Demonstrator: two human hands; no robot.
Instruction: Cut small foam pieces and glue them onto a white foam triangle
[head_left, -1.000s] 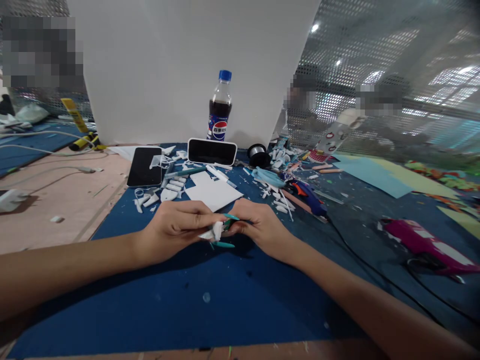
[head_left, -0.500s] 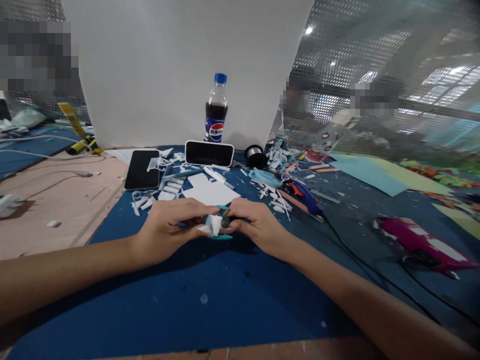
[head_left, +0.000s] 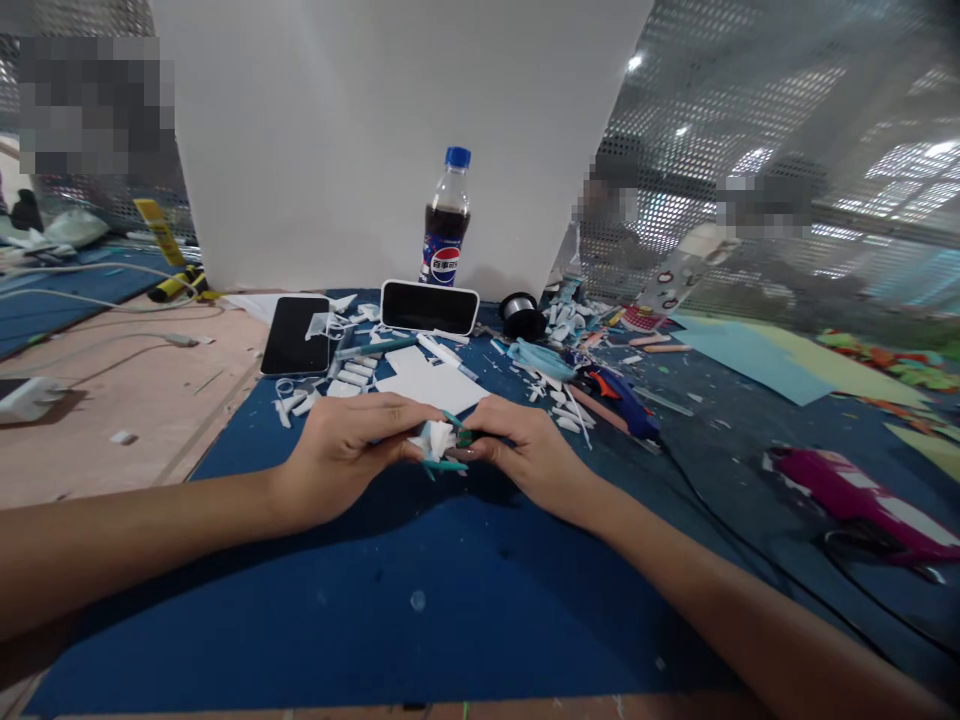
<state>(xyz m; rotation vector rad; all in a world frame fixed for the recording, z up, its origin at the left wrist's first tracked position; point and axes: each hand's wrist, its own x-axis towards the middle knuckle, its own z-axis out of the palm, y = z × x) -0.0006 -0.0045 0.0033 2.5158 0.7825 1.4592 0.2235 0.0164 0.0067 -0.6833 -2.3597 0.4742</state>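
Above the middle of the blue board, my left hand (head_left: 341, 455) and my right hand (head_left: 529, 450) meet around a small white and teal craft piece (head_left: 441, 440). White folded bits show at its centre, and thin teal strips stick out above and below. My left fingers and thumb pinch it from the left side. From the right, my right thumb and fingers close on its teal edge. The fingers hide much of the piece, so its exact kind is unclear. White paper (head_left: 427, 380) lies just behind the hands.
A phone (head_left: 429, 307) leans before a cola bottle (head_left: 448, 225); another phone (head_left: 298, 335) lies left. White scraps surround them. To the right are a wire spool (head_left: 523, 316), a blue glue gun (head_left: 622, 400) with a cord, and a magenta glue gun (head_left: 862, 500).
The whole view has shifted slightly, so things sit a little farther right. The craft piece is turned a bit between my fingers, and more of its teal strips show below.
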